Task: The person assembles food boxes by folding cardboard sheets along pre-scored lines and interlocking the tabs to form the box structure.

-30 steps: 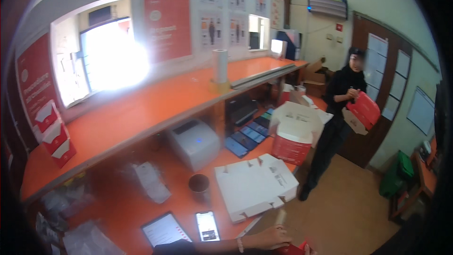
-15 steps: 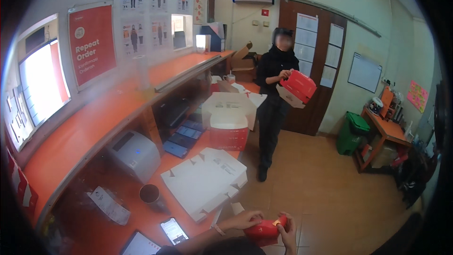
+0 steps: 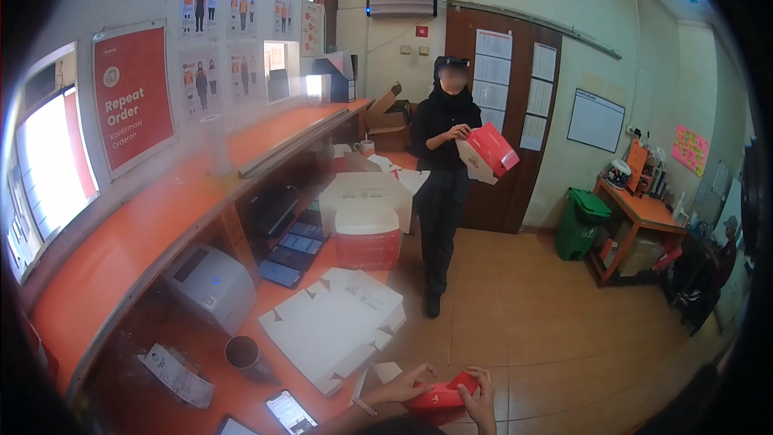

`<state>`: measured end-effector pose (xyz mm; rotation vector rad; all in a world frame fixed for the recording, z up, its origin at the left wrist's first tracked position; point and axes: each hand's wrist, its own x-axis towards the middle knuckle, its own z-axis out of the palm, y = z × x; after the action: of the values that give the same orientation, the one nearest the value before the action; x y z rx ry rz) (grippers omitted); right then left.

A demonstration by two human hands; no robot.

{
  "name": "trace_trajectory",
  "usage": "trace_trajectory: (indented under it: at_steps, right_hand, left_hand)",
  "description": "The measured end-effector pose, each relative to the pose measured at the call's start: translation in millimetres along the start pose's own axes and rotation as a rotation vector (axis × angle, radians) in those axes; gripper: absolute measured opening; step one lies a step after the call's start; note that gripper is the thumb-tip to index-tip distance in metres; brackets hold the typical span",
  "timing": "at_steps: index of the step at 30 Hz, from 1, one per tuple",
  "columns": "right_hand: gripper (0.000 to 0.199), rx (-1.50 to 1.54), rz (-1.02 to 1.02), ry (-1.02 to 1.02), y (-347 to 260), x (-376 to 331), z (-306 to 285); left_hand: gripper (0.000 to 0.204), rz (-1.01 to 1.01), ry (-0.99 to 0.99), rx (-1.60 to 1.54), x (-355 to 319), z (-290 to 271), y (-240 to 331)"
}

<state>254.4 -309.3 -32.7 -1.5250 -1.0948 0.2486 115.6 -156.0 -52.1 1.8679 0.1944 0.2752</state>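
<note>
both hands, left hand (image 3: 405,387) and right hand (image 3: 481,399), grip clamped on red box (image 3: 441,397).

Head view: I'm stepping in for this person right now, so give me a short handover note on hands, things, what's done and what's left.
Left hand: gripping the left end of a red cardboard box, partly folded.
Right hand: holding the same box's right end.
Stack of flat white unfolded box blanks: on the orange counter, beside the left hand.
Done: a closed red-and-white box stands further along the counter.
Left: this box looks unfinished; the blanks are still flat.
Nearby: a person in black holds another red box.
</note>
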Motion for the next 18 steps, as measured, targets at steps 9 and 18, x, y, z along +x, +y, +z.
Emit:
trace_trajectory:
  at_steps: [9,18]
  right_hand:
    - [0.016,-0.054,0.215,-0.305,3.7,-7.3,6.1]
    - [0.015,-0.141,0.016,0.184,-26.9,-15.3,-10.7]
  left_hand:
    - [0.029,-0.018,-0.035,0.285,-5.4,6.1,28.6]
    - [0.027,0.290,0.675,0.753,-27.1,18.7,70.1]
